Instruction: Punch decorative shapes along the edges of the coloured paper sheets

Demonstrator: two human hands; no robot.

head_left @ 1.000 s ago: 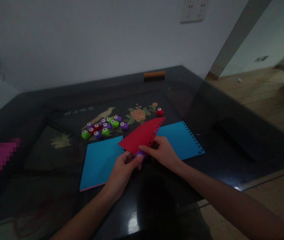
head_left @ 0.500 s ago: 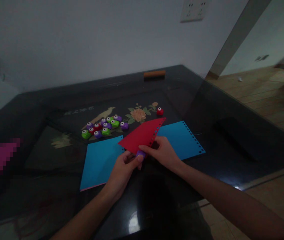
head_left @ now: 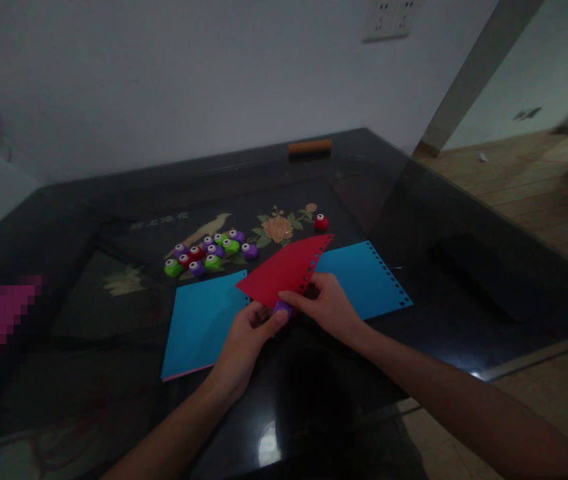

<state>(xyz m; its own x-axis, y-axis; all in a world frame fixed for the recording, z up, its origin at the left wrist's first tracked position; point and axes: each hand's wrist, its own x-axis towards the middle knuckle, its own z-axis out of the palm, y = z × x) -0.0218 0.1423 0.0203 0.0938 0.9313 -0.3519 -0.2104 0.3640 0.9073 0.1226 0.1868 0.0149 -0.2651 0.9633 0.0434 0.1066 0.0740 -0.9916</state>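
A dark glossy glass table (head_left: pixel 464 220) carries a flat blue paper sheet (head_left: pixel 199 320). Above it, the right hand (head_left: pixel 327 303) pinches a punched red paper sheet (head_left: pixel 284 270); the left hand (head_left: pixel 244 337) grips a small purple punch (head_left: pixel 282 308) at its edge. Small coloured punches (head_left: pixel 209 252) cluster behind.

Dim, underexposed, glare on tabletop (head_left: pixel 269 448)

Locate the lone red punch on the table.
The lone red punch sits right of centre in the head view, beside the painted flower, just beyond the held red paper.
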